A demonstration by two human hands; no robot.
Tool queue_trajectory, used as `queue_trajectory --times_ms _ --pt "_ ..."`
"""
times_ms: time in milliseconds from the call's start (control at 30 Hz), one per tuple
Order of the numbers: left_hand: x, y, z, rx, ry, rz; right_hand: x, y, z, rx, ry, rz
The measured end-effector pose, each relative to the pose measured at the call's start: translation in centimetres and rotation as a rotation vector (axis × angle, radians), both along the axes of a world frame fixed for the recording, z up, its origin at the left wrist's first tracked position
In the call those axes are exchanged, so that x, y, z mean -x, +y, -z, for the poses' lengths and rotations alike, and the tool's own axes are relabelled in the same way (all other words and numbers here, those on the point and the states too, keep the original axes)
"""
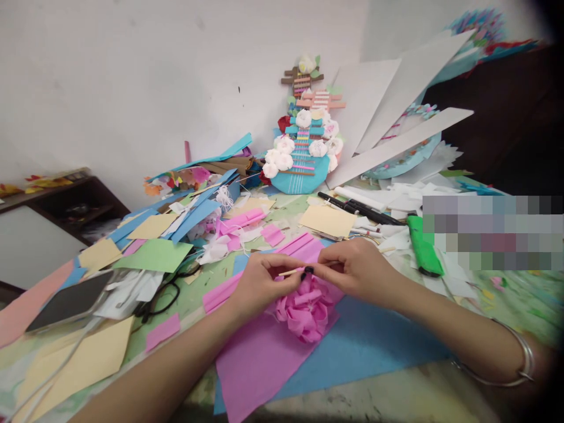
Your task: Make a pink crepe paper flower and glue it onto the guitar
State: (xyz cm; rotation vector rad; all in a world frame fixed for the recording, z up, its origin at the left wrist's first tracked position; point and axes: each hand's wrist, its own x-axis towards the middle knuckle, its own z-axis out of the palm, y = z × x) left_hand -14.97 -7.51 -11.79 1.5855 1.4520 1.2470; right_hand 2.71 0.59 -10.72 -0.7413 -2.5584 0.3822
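My left hand (259, 281) is closed, thumb and fingers pinching a thin pale stick (288, 272). Close against it, my right hand (359, 271) is also pinched shut, and its fingers hide what they grip. Both sets of dark-nailed fingertips meet over a crumpled pink crepe paper flower (306, 314). Underneath lies a flat pink crepe paper sheet (251, 367), with folded pink paper (220, 294) behind my left wrist. A larger blue sheet (374, 341) spreads below the pink one.
Behind stands a blue paper lute (299, 179) decorated with white flowers. To the right are black pens (348, 205) and a green bottle-like object (424, 244). On the left lie a phone (66, 299), black glasses (161, 296), a white cable (66, 358) and coloured paper scraps (154, 252).
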Motion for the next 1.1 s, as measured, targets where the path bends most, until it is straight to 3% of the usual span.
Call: queue_trajectory --times_ms 233,500,800,1100 --pt "0.19 0.09 0.07 -0.043 0.118 -0.023 0.13 0.02 0.21 -0.048 0.035 0.035" --pt "0.37 0.11 0.05 0.055 -0.158 0.048 0.16 -0.13 0.19 0.04 0.127 0.092" --pt "0.32 0.3 0.01 0.043 -0.104 -0.011 0.17 0.03 0.23 0.103 0.163 0.005" --pt "0.6 0.15 0.0 0.091 -0.178 0.062 0.61 0.16 0.51 0.186 0.163 -0.01"
